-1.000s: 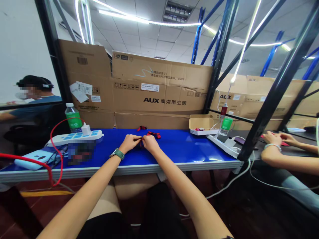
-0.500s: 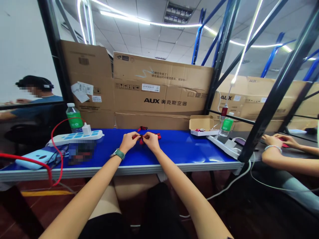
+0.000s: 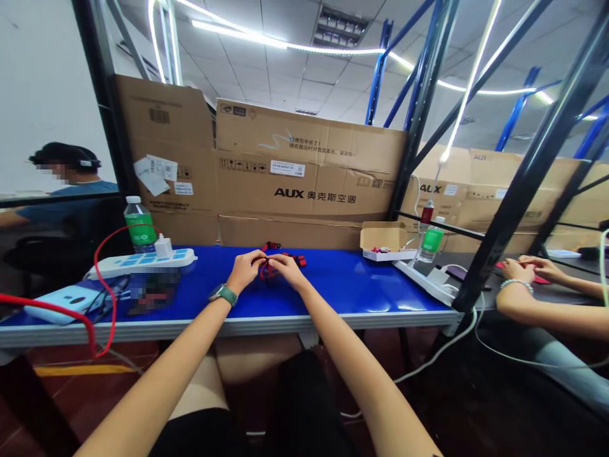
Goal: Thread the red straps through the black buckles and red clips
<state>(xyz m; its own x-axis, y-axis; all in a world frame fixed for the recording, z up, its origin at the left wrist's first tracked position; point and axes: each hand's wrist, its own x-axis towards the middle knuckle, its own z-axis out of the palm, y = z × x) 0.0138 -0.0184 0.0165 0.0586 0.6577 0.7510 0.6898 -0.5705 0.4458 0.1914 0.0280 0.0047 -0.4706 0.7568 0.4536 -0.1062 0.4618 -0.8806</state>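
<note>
Working over the blue tabletop, in front of the cardboard wall. Keeping the left hand and the right hand in nearly the same place as half a second ago, close together above the table, but laying the right fingers straighter and flatter than in the previous view. Pinching the red-and-black strap between both sets of fingertips; noting a narrow grip on each side. Showing more strap below the fingers now, as a looser loop, in place of the short red piece of half a second ago. Reading this as a re-sorting of the strap in the fingers, probably mid-way and not finished.

Noting limits. Losing part of another person's arms at the right edge, beyond the dark rack post; not identifying the red material at those hands. Getting only a hint of red from the pixelated item at left. Hiding part of the red-and-black bundle behind the right hand. Seeing a further strap piece just beyond the fingertips; not telling any join to the held strap. Not resolving exact fingertip contact, too small and dark
</note>
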